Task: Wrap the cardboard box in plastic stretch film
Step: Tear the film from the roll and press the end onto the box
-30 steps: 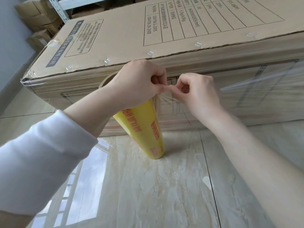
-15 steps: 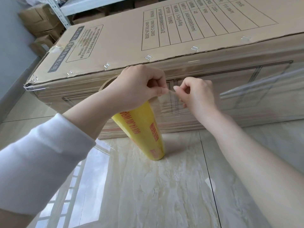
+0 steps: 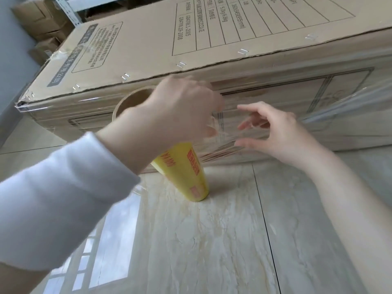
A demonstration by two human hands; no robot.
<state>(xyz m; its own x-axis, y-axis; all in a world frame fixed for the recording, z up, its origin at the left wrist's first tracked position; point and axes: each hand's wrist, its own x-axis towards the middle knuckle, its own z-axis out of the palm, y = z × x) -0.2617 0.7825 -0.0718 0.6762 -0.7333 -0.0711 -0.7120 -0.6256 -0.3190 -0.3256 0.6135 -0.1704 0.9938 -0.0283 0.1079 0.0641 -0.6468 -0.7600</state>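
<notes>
Setting: indoor storeroom or stockroom. Evidence:
- slotted metal rack upright (image 3: 67, 12) at top left
- brown cartons (image 3: 42, 22) stacked beside it against a grey wall (image 3: 10, 66)
- long stapled cardboard box (image 3: 148, 45) with a printed spec table, lying on glossy marble-pattern floor tiles (image 3: 212, 240)
- window reflection (image 3: 110, 236) in the tiles

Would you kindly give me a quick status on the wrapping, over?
Left hand blurred above roll, grip unclear. Right hand open, film stretched at its fingers. Box side covered. Nothing blocking.
</notes>
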